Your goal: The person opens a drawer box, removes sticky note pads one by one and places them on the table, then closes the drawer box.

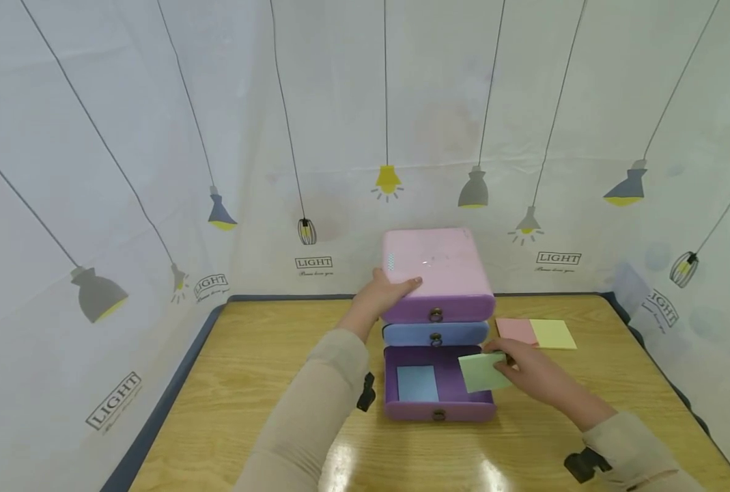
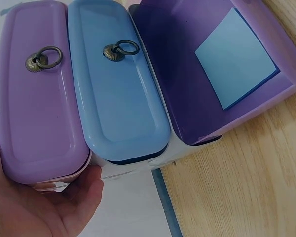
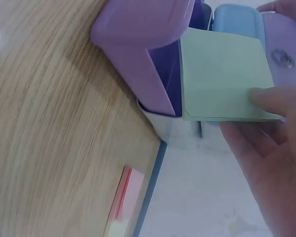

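A small drawer cabinet [image 1: 435, 263] with a pink top stands at the back of the table. Its bottom purple drawer [image 1: 440, 411] is pulled out, and a blue sticky note pad [image 1: 417, 383] lies in the drawer's left part. My left hand [image 1: 384, 299] holds the cabinet at its upper left edge, thumb on the top. Between thumb and fingers, my right hand [image 1: 529, 369] pinches a light green sticky note pad [image 3: 222, 76] above the right side of that drawer. In the left wrist view, the upper purple drawer [image 2: 42, 108] and the blue drawer [image 2: 121, 94] are closed.
Right of the cabinet, a pink note pad [image 1: 515, 331] and a yellow note pad [image 1: 553, 334] lie side by side on the wooden table [image 1: 266, 383]. A pale curtain [image 1: 340, 102] printed with lamps surrounds the table's back and sides.
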`<act>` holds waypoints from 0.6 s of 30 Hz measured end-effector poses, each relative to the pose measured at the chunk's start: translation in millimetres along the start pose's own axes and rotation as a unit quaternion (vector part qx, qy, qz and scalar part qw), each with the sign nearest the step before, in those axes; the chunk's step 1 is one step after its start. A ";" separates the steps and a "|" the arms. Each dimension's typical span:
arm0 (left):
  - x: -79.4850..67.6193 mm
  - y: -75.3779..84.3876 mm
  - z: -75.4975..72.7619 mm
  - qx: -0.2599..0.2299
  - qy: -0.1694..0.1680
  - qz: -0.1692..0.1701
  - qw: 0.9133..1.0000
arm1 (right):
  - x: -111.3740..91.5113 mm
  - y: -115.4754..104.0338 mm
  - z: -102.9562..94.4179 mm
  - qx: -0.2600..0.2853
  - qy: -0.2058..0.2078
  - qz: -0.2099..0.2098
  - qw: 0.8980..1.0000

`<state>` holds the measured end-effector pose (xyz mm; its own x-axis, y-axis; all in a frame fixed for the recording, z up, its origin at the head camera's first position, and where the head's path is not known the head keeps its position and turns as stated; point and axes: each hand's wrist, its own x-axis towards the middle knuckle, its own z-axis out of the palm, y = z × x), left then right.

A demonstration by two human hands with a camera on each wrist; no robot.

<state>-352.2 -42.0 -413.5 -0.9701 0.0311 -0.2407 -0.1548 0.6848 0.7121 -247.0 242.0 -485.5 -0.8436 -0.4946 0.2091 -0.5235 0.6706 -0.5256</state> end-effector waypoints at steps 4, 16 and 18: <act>-0.2 -0.6 -0.1 0.001 -0.002 0.000 1.000 | -7.2 5.5 -4.3 -0.002 0.023 0.008 1.000; -3.8 1.1 -1.6 0.009 -0.001 0.001 1.000 | -24.9 34.0 -10.4 -0.009 0.077 0.050 0.996; -4.1 1.1 -1.5 0.007 0.000 0.001 1.000 | -27.6 38.2 -9.8 -0.008 0.070 0.066 0.995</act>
<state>-348.7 -42.4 -410.8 -0.9707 0.0323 -0.2380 -0.1494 0.6946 0.7037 -244.9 286.6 -503.3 -0.9133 -0.3201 0.2519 -0.4072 0.7342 -0.5433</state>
